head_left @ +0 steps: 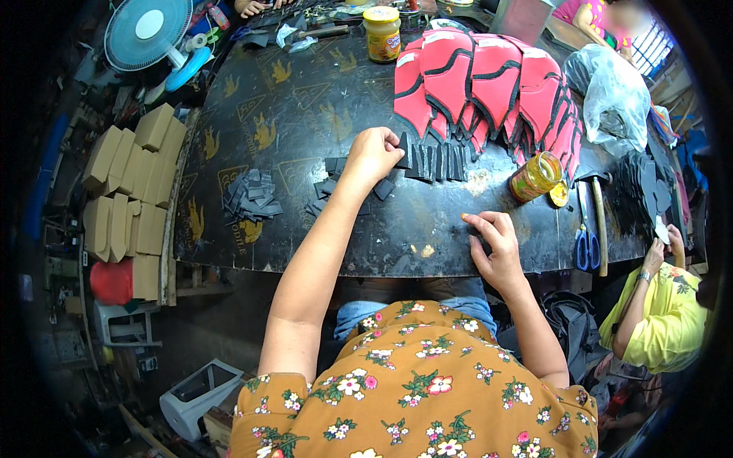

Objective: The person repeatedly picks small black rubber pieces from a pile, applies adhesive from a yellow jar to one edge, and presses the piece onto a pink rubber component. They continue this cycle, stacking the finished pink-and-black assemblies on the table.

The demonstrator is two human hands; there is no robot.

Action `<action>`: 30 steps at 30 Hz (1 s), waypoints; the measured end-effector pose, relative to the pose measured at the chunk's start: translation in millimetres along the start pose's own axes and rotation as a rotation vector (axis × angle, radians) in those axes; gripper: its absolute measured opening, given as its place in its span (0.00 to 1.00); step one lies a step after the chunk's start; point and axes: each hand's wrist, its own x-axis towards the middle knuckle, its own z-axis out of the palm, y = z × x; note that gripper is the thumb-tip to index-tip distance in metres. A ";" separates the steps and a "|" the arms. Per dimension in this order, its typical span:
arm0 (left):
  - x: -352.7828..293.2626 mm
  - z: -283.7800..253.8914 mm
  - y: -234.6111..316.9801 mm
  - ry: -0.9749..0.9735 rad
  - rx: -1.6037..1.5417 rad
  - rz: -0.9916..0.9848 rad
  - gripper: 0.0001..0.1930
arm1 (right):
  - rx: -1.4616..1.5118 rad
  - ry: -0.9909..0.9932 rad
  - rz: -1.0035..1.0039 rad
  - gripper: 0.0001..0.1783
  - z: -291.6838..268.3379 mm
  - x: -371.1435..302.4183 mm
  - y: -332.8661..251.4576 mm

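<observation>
Above the black table (298,130), the left hand (372,155) pinched a dark piece (405,150) beside a row of pieces (437,163); the right hand (498,248), loosely half-spread, hung near a jar (534,178).

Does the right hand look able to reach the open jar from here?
Yes, most likely: the open jar stands just beyond the right hand, which looks empty, and nothing visible blocks the way.

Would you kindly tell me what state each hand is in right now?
Left hand: closed, fingertips on a black piece.
Right hand: open, fingers loosely curled, nothing visible in its grip.
</observation>
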 end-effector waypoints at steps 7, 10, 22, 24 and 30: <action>-13.9 -83.5 -26.0 0.323 0.227 0.180 0.08 | 0.039 -0.002 0.048 0.27 -1.5 -1.3 0.0; -27.6 -117.8 -42.3 0.226 0.233 0.127 0.11 | 0.051 -0.004 0.055 0.27 -0.8 -0.8 1.6; -98.4 -96.1 -25.0 0.005 0.336 0.075 0.26 | -0.193 0.258 -0.011 0.25 -79.6 24.4 5.2; -106.7 -90.1 -20.9 0.029 0.307 0.123 0.23 | -0.427 0.271 0.053 0.30 -109.0 37.6 10.8; -109.3 -94.8 -11.7 0.127 0.325 0.055 0.10 | -0.665 0.000 0.088 0.30 -138.1 76.7 21.1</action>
